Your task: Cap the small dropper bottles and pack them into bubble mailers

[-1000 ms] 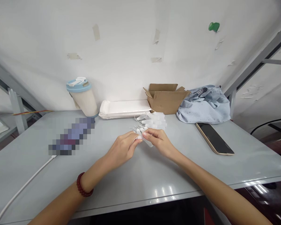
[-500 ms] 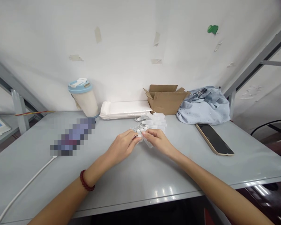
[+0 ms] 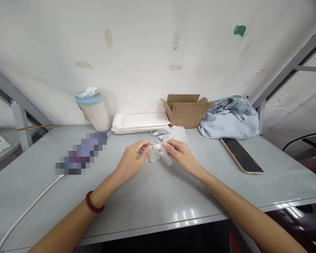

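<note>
The grey table [image 3: 147, 202] runs from the grip toward the person as a stretch of smooth top, ending at a front edge well apart from the fingers. More tabletop spreads to either side of the forearms. Beyond the grip, room is short: the white wall [image 3: 144, 56] rises at the table's back edge.

The white translucent strips [image 3: 177, 133] lie at the grip and just beyond it, some fanned out beneath and between the hands, with thin cords tangled among them. The left hand [image 3: 131, 160] pinches a thin cord [image 3: 148, 144] between thumb and forefinger. The right hand [image 3: 183, 156] has its thumb and forefinger at the strips near their corded ends; whether it pinches one is too small to tell.

Past the strips, a stack of white packets [image 3: 142, 121] and an open cardboard box [image 3: 188, 114] block the way to the wall. Farther right of the grip are a crumpled pale blue cloth [image 3: 230, 121] and, nearer, a phone [image 3: 241, 154] lying flat. Left of the grip stand a blue-lidded cup [image 3: 94, 114] and a pixelated object [image 3: 81, 151] trailing a white cable [image 3: 31, 207].

Compared with half a second ago, the left fingertips have drawn away from the right ones, leaving a wider gap where more of the strips shows. The box, cloth and phone remain where they were.
</note>
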Demonstrator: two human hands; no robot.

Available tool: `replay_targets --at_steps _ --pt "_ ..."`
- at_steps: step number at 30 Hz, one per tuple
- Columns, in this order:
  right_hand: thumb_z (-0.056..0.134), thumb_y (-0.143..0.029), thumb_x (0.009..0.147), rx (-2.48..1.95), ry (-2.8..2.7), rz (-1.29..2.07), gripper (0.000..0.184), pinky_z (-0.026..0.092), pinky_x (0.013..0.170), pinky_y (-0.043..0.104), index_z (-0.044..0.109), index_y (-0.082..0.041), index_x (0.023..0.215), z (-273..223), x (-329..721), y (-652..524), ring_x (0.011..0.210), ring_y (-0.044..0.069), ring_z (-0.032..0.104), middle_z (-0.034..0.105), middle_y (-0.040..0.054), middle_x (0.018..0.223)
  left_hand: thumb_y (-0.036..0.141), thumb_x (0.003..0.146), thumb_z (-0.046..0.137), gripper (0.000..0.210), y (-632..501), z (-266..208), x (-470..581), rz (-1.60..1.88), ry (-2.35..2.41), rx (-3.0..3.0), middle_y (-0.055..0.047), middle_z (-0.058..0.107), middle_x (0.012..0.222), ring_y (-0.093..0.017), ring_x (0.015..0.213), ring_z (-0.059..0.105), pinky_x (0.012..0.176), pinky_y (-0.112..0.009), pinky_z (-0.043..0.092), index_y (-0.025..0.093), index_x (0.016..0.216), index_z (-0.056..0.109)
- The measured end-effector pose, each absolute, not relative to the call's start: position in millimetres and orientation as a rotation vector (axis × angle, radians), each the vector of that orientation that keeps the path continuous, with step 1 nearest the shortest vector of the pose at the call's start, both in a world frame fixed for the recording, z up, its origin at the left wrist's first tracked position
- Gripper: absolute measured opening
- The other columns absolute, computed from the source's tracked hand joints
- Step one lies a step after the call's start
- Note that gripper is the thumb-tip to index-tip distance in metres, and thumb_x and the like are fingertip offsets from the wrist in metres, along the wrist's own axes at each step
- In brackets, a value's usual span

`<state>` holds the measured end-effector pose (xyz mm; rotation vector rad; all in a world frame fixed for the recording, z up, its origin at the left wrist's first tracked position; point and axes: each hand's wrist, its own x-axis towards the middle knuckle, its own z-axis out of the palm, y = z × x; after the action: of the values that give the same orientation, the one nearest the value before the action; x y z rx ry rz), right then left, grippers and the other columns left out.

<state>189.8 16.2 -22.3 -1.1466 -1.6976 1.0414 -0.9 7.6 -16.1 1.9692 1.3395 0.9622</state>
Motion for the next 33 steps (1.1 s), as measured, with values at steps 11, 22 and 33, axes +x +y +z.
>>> replay_targets --at_steps 11,22,33 --pt "0.048 -0.05 0.086 -1.244 -1.678 0.817 0.039 0.031 0.054 0.025 0.062 -0.016 0.074 -19.8 196.9 20.4 0.057 0.011 0.04 0.053 -0.0011 0.064 0.041 0.084 0.053 0.026 8.4 -10.0 -4.1 1.059 1.359 1.819 -0.003 0.068 0.077 -0.018 0.073 0.06 0.067 -0.026 0.045 0.018 0.081 0.066" --pt "0.051 -0.051 0.084 -1.145 -1.645 0.934 0.04 0.028 0.053 0.025 0.059 -0.016 0.066 -15.6 196.4 16.6 0.056 0.01 0.036 0.047 -0.0019 0.061 0.04 0.078 0.063 0.025 7.6 -4.2 -2.7 1.008 1.192 1.472 -0.001 0.063 0.068 -0.013 0.06 0.054 0.061 -0.026 0.046 0.016 0.073 0.067" --pt "0.053 -0.049 0.084 -1.064 -1.626 1.075 0.037 0.029 0.052 0.024 0.056 -0.017 0.066 -10.3 194.3 11.8 0.054 0.009 0.036 0.043 -0.0037 0.057 0.038 0.08 0.066 0.024 8.4 -11.7 -3.1 0.956 0.926 1.132 -0.001 0.058 0.071 -0.01 0.064 0.052 0.058 -0.023 0.041 0.014 0.077 0.068"
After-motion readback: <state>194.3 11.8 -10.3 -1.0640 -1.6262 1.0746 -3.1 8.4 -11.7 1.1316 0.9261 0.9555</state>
